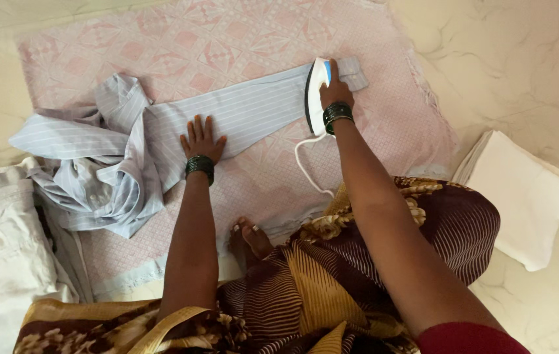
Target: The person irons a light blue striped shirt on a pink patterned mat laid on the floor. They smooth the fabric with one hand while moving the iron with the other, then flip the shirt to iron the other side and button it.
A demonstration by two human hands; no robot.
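Sleeve (247, 111) lay flat on the pink cloth (227, 46), mostly smoothed. Right hand (336, 92), fingers wrapped on the iron (317, 98), worked near the cuff. Left hand (202, 139), fingers spread, pinned the sleeve; beyond them the shirt (96, 170) body remained crumpled, unpressed.

Pale marble floor (541, 59) carries a pink patterned cloth (227, 39) (white folded fabric (522, 196) beside).

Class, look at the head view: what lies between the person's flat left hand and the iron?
A flattened stretch of the striped shirt sleeve spans from the left hand to the iron, lying on the pink cloth.
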